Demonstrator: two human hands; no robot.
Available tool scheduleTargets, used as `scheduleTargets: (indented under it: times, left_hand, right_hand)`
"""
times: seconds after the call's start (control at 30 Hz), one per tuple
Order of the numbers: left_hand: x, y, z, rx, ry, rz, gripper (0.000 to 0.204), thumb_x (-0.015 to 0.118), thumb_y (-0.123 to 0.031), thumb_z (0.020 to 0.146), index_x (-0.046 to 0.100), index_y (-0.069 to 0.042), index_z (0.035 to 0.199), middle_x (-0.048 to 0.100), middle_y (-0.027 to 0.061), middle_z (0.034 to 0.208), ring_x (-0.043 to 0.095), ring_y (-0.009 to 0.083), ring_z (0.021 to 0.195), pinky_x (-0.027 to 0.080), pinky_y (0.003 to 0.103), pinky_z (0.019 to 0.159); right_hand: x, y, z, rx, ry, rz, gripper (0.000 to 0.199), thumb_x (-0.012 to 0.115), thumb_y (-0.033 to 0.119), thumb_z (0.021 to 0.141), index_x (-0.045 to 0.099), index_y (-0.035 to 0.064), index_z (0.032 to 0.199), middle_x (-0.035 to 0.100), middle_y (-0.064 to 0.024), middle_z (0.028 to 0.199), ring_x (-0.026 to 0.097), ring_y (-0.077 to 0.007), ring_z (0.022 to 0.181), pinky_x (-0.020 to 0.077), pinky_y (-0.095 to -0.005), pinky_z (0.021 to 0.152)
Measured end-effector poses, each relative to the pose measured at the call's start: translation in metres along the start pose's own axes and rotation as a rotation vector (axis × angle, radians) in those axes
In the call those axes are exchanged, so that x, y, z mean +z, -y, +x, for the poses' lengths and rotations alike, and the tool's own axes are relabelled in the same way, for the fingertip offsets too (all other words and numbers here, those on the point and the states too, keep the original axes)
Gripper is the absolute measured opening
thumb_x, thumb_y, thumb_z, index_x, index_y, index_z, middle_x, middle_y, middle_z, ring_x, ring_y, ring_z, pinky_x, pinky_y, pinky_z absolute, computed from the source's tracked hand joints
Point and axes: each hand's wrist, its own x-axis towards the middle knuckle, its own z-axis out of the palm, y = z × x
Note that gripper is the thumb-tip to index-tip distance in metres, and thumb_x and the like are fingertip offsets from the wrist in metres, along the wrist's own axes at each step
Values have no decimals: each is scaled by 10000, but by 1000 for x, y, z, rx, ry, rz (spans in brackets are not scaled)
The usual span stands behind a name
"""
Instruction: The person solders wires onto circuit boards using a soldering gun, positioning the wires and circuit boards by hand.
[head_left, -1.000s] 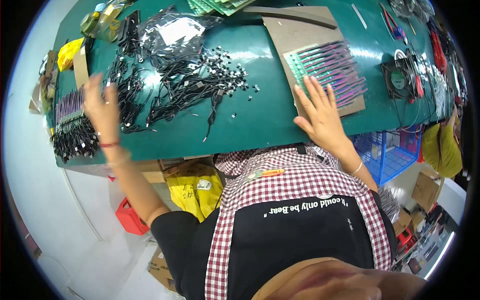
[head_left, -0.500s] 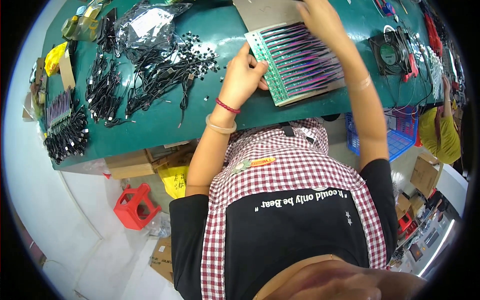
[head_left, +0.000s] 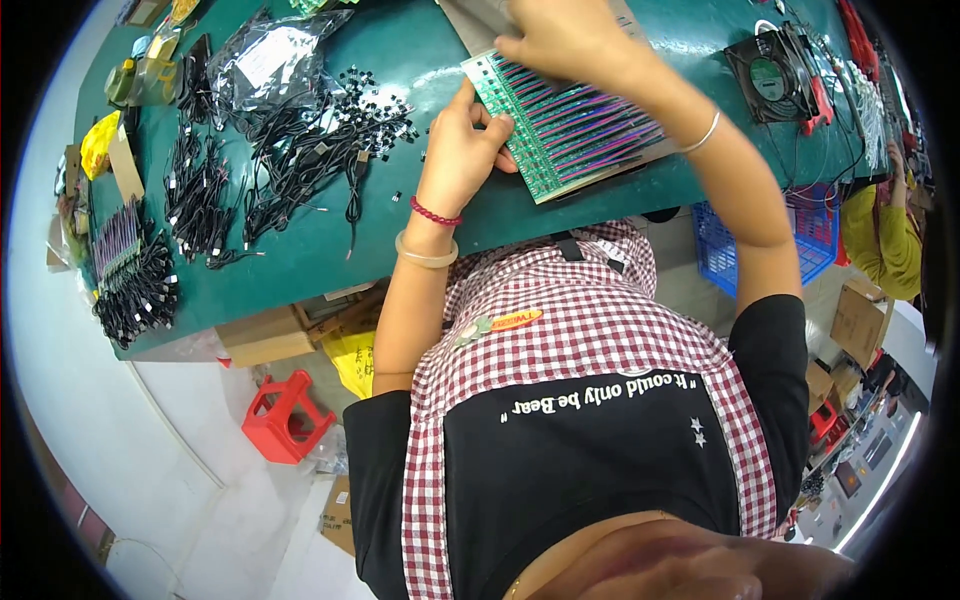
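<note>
A green circuit board panel [head_left: 530,152] lies on a piece of cardboard [head_left: 471,28] near the table's front edge. Rows of pink, purple and dark wires [head_left: 600,132] stretch rightward from its strip of pads. My left hand [head_left: 462,150] is closed on the panel's left edge, thumb on top. Over the far end of the wires is my right hand [head_left: 568,42], thumb pointing left towards the panel's far corner. Its other fingers are blurred and partly cut off by the upper edge, so what they hold is hidden.
On the green table [head_left: 300,235] lie black cables [head_left: 300,165], small black-and-white connectors [head_left: 375,110] and a clear bag [head_left: 265,65]. Wired boards [head_left: 120,240] are stacked far left. A fan [head_left: 770,80] stands right; a blue basket [head_left: 720,250] sits below. Another person's yellow sleeve [head_left: 875,235] shows at right.
My right hand has swung left across the wires, from the panel's far right side towards its far left corner. My left hand keeps its grip on the edge. The whole view has shifted slightly.
</note>
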Motion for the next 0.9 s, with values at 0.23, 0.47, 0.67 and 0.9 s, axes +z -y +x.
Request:
scheduleTargets:
  times: [0.23, 0.47, 0.67, 0.9]
  left_hand:
    - [4, -3, -3, -12, -7, -28, 428, 554, -9, 842, 404, 68, 1235, 622, 107, 693, 632, 182, 501, 494, 264, 453]
    - [-56, -2, -27, 153, -445, 595, 191, 632, -135, 800, 638, -18, 951, 655, 138, 791, 643, 257, 664, 500, 344, 624]
    - [-55, -34, -9, 278, -254, 621, 254, 631, -133, 814, 577, 7, 1018, 628, 141, 877, 620, 259, 657, 494, 354, 633]
    - [-7, -24, 16, 284, -234, 685, 641, 703, -124, 756, 373, 43, 1279, 459, 245, 1115, 563, 393, 899, 473, 419, 789]
  right_hand:
    - [26, -10, -47, 50, -360, 171, 435, 627, 392, 806, 630, -14, 960, 658, -170, 860, 643, -323, 796, 509, -394, 683]
    - [-33, -87, -190, 641, -927, 524, 212, 587, 159, 889, 651, 16, 1032, 635, -56, 864, 581, -116, 786, 464, -233, 732]
    - [-6, -141, -256, 858, -1059, 443, 171, 583, 123, 890, 658, 1, 984, 613, -41, 826, 564, -100, 753, 457, -220, 692]
    - [21, -9, -105, 48, -446, 460, 351, 675, 237, 784, 595, 9, 1038, 602, -125, 874, 596, -273, 770, 473, -364, 727]
